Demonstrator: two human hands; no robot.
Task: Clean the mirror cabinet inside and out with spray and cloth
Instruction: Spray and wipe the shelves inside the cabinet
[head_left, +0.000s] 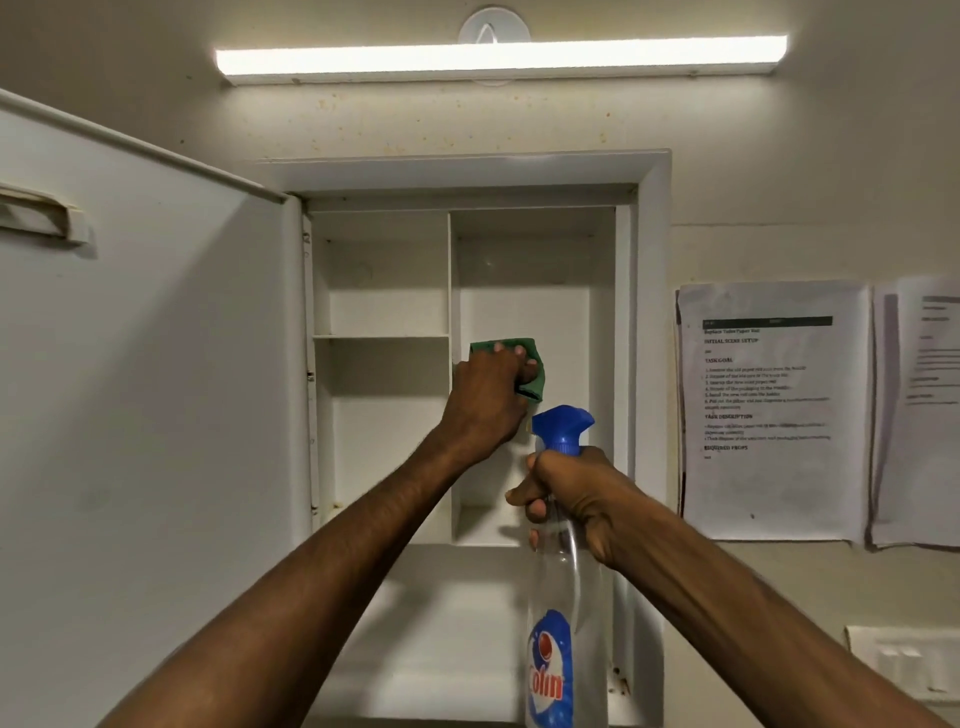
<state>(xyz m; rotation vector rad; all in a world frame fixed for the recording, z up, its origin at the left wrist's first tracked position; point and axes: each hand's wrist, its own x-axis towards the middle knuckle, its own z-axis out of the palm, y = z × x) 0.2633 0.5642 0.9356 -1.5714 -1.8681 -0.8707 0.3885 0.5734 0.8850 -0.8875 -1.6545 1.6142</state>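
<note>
Both hands are busy: the left hand (488, 387) presses a green cloth (519, 364) flat against the back wall of the cabinet (652, 312), fingers curled over the cloth's top edge, while the right hand (576, 499) is clamped round the neck of the spray bottle (563, 597), just below and right of the left. The cabinet door (145, 389) hangs open well to the left of the left arm.

Risks, as I judge them: the blue nozzle (563, 423) sits just under the left wrist and seems aimed into the cabinet, so a squeeze now could wet that hand rather than the wall. The bottle looks nearly empty, so it may sputter. Wiping further toward the divider (451, 291) beside the left hand could bunch the cloth in the corner and leave a streak. A wide swing of the left elbow might knock the door.

Writing: the bottle label reads "Colin". To the right of the right hand, taped sheets (774, 410) show headings "TASK GOAL", "TASK DESCRIPTION" and "REQUIRED PROPS"; the finer print is too blurred to read.
</note>
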